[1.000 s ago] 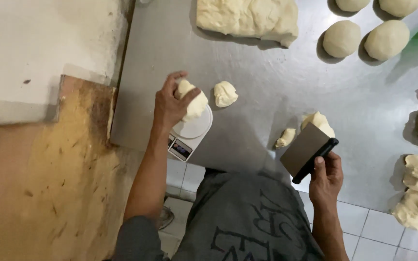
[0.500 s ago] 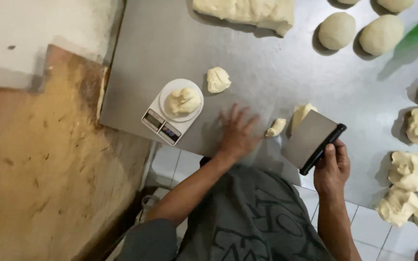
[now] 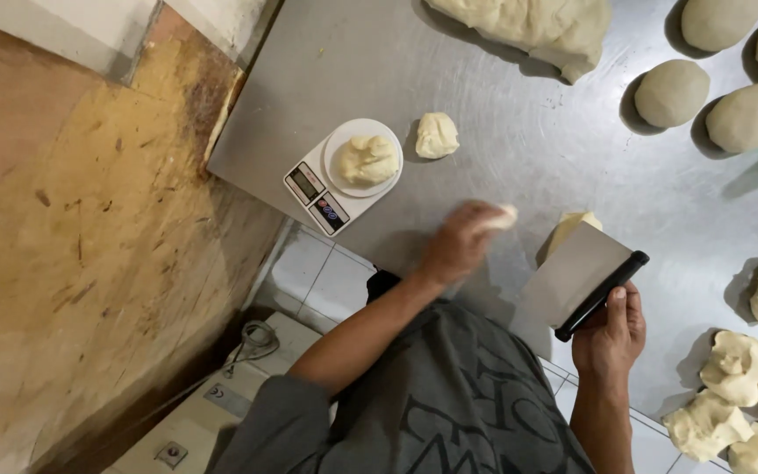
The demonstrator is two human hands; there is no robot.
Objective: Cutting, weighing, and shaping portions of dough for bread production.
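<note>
1 dough lump point(image 3: 366, 159) on the white scale point(image 3: 344, 175) plate, steel tabletop point(image 3: 502, 132). Left hand point(image 3: 458, 244), blurred, pinching a small dough scrap point(image 3: 500, 217). Right hand point(image 3: 609, 329) clamped on the bench scraper point(image 3: 577, 279), blade slanting up-left, long axis diagonal, beside a dough piece point(image 3: 569, 228).

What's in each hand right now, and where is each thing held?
Right hand holds the metal dough scraper by its black handle edge. Left hand pinches a small dough piece at its fingertips; blurred.
</note>
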